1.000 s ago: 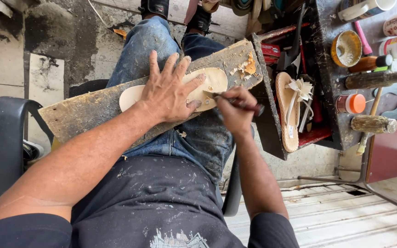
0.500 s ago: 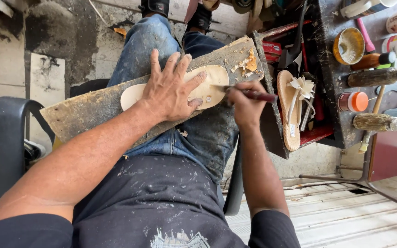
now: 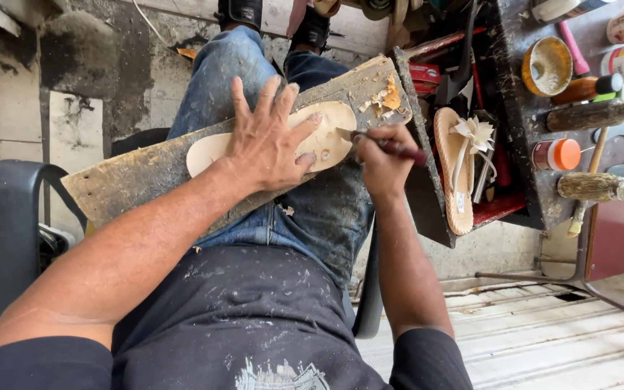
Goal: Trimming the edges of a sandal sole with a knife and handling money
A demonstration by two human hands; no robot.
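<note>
A pale tan shoe sole (image 3: 330, 137) lies flat on a worn wooden board (image 3: 131, 177) across my lap. My left hand (image 3: 265, 141) presses down on the middle of the sole with fingers spread. My right hand (image 3: 377, 162) grips a dark-handled knife (image 3: 388, 144) whose blade touches the sole's right edge. Small pale offcuts (image 3: 388, 97) lie on the board beyond the sole.
A finished sandal with a bow (image 3: 460, 166) rests on a shelf at the right. Further right stand a tin of glue (image 3: 547, 65), an orange-capped jar (image 3: 557, 153), bottles and wooden-handled tools (image 3: 594, 186). A dark chair arm (image 3: 9, 224) is at my left.
My right hand has shifted along the sole's right edge with the knife, the handle now pointing right. My left hand stays pressed on the sole.
</note>
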